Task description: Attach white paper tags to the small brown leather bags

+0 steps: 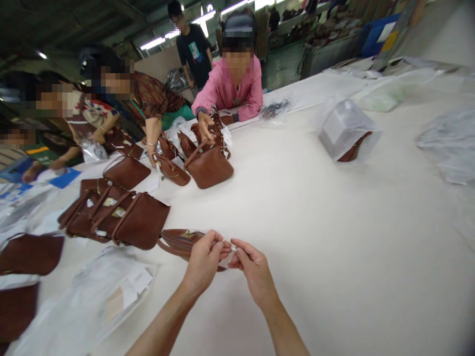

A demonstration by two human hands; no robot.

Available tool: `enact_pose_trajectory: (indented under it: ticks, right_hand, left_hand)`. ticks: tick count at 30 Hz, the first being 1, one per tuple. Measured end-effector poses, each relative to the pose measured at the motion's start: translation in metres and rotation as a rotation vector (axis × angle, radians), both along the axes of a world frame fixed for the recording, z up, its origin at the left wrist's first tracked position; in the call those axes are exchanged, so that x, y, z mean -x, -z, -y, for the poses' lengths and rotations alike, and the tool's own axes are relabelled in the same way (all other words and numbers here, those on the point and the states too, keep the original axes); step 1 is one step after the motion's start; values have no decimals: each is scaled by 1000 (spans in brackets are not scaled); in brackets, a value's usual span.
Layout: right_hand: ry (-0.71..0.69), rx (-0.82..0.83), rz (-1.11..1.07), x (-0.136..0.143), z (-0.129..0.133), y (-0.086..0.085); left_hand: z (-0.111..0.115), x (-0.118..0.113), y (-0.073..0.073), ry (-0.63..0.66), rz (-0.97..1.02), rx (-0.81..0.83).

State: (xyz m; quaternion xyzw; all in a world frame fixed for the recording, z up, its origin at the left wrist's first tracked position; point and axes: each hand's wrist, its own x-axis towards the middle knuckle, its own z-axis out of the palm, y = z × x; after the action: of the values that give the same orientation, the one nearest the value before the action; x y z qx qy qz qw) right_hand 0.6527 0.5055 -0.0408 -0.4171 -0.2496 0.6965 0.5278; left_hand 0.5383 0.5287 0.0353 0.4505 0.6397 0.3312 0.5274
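A brown leather handbag point(178, 241) with a gold-coloured clasp lies on the white table, just behind my hands. My left hand point(208, 257) is closed in a pinch over the bag's right end and covers part of it. Close beside it, my right hand point(252, 262) pinches too, fingertips nearly meeting those of the left. A small white piece point(233, 249) shows between the fingertips; it is too small to name. Further left, a row of brown handbags point(143, 222) with straps and white wrapping on their fittings leans together.
Clear plastic bags point(107, 282) with white papers lie at the front left. A wrapped brown bag point(349, 131) stands at the back right, near more plastic sheeting point(451, 143). Across the table, a person in a pink shirt point(237, 84) touches a brown bag point(210, 165); other people work further left.
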Motion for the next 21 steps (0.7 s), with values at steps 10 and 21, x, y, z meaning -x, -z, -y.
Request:
enact_pose_trajectory:
  ticks: [10, 21]
  right_hand:
    - [90, -78, 284, 5, 1, -10]
    - [139, -660, 1145, 12, 5, -8]
  left_hand:
    - [-1, -3, -1, 35, -60, -61]
    - [-3, 0, 6, -64, 78, -30]
